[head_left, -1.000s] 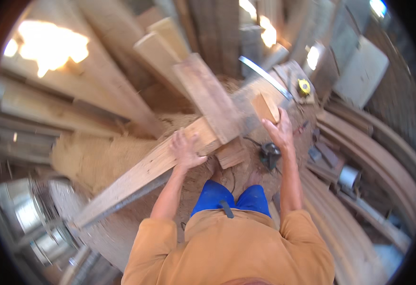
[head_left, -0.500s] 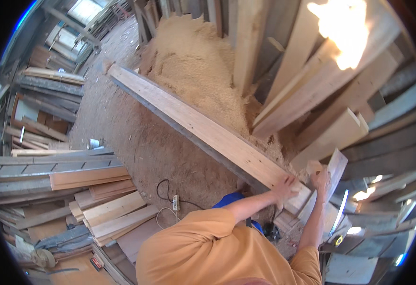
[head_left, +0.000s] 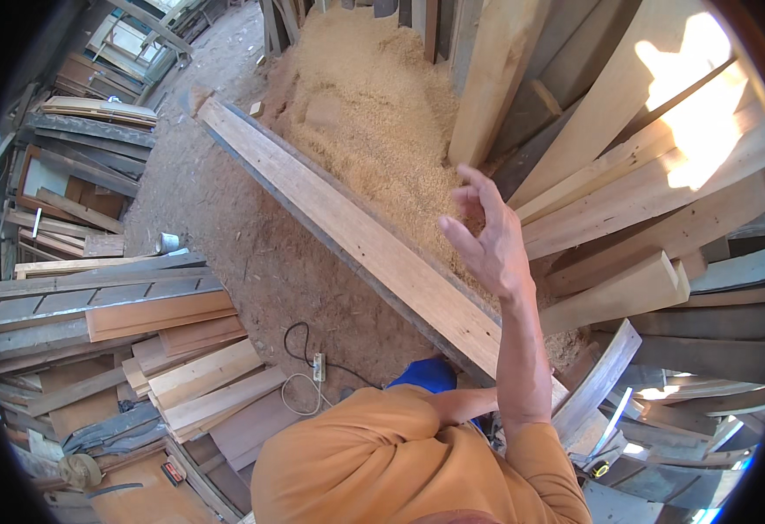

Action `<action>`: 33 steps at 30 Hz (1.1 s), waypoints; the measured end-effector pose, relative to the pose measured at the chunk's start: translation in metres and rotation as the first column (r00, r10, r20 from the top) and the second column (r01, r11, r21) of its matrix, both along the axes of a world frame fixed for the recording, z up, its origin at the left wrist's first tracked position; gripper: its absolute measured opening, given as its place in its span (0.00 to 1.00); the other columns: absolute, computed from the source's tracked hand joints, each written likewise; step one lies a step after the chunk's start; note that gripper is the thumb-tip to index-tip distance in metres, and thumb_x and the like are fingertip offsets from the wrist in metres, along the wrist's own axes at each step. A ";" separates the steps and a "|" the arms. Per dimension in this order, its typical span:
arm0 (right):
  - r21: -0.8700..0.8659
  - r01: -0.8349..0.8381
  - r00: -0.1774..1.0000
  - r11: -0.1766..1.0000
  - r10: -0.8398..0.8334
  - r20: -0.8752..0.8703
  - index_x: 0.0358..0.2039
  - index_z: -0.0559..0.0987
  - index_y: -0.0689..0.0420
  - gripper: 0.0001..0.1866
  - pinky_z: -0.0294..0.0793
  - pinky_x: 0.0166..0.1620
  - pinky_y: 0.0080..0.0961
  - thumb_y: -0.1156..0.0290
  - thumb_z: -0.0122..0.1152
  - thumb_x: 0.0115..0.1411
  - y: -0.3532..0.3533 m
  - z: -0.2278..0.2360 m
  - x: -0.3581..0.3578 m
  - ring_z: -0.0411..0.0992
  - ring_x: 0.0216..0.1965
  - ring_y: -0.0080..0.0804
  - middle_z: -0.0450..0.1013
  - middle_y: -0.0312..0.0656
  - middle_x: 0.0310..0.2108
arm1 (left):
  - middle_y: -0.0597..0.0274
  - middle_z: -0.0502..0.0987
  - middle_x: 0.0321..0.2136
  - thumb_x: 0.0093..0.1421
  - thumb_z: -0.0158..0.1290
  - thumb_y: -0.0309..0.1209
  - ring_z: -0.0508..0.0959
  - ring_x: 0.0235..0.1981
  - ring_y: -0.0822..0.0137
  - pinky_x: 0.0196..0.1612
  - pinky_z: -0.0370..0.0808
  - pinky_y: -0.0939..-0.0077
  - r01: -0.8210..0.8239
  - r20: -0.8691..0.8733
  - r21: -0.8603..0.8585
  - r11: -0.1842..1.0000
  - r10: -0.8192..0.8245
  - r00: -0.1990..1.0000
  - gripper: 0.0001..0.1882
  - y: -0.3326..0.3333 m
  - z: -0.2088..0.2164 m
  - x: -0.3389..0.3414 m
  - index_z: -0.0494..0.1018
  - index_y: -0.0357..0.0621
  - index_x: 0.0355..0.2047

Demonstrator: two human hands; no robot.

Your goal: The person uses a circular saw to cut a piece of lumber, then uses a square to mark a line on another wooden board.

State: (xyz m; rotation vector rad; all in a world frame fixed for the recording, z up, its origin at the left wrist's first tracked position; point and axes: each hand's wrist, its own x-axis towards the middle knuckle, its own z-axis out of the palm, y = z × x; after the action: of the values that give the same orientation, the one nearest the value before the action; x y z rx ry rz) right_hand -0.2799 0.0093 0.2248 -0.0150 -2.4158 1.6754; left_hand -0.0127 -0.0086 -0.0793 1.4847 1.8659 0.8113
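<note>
One long, dark-flecked wooden plank (head_left: 356, 242)

Open room above long plank (head_left: 353, 240), left of raised right hand (head_left: 493, 240); leaning boards (head_left: 631, 199) crowd right side.

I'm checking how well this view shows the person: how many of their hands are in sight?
1: the right hand, raised and open, seen against the sawdust beyond the long board. The left hand is hidden behind the right forearm.
</note>
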 end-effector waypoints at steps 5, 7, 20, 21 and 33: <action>0.069 0.069 0.975 0.995 -0.082 0.208 0.60 0.76 0.62 0.25 0.80 0.47 0.35 0.69 0.67 0.63 0.047 -0.068 0.069 0.80 0.41 0.38 0.81 0.48 0.41 | 0.49 0.59 0.74 0.57 0.60 0.48 0.53 0.76 0.49 0.76 0.46 0.41 0.065 -0.082 0.004 0.998 -0.065 0.995 0.38 0.005 0.004 -0.001 0.67 0.57 0.68; 0.111 0.136 0.930 0.984 -0.166 0.328 0.58 0.77 0.64 0.23 0.80 0.44 0.32 0.70 0.65 0.64 0.065 -0.110 0.118 0.80 0.37 0.33 0.82 0.46 0.37 | 0.49 0.59 0.74 0.55 0.61 0.48 0.53 0.77 0.48 0.76 0.46 0.40 0.073 -0.107 0.003 0.997 -0.073 0.992 0.39 0.007 0.006 -0.001 0.66 0.57 0.68; 0.238 0.242 0.744 0.940 -0.338 0.576 0.55 0.80 0.66 0.22 0.81 0.50 0.40 0.69 0.62 0.62 0.089 -0.173 0.303 0.83 0.45 0.47 0.83 0.56 0.42 | 0.45 0.57 0.74 0.43 0.70 0.48 0.50 0.78 0.43 0.77 0.45 0.38 0.108 -0.271 -0.060 0.992 -0.120 0.955 0.50 -0.003 0.010 0.001 0.65 0.59 0.68; 0.265 0.249 0.727 0.931 -0.361 0.584 0.55 0.80 0.67 0.22 0.81 0.49 0.39 0.69 0.62 0.62 0.097 -0.180 0.312 0.83 0.44 0.47 0.83 0.56 0.43 | 0.45 0.57 0.74 0.42 0.71 0.48 0.50 0.78 0.42 0.77 0.45 0.38 0.108 -0.293 -0.066 0.992 -0.123 0.948 0.51 -0.002 0.009 0.003 0.65 0.59 0.68; 0.662 0.521 0.229 0.539 -0.835 0.501 0.62 0.75 0.67 0.38 0.73 0.65 0.45 0.49 0.68 0.63 0.159 -0.225 0.517 0.73 0.62 0.61 0.75 0.67 0.58 | 0.40 0.50 0.77 0.36 0.73 0.54 0.46 0.78 0.38 0.77 0.44 0.39 0.179 -0.343 -0.331 0.927 -0.294 0.892 0.52 0.012 0.053 -0.012 0.72 0.72 0.67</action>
State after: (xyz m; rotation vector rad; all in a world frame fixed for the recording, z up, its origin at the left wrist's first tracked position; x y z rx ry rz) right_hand 0.2368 0.1679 -0.0002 -1.8990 -2.4505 0.7579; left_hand -0.0248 0.0031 -0.0259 1.7241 1.9198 0.1152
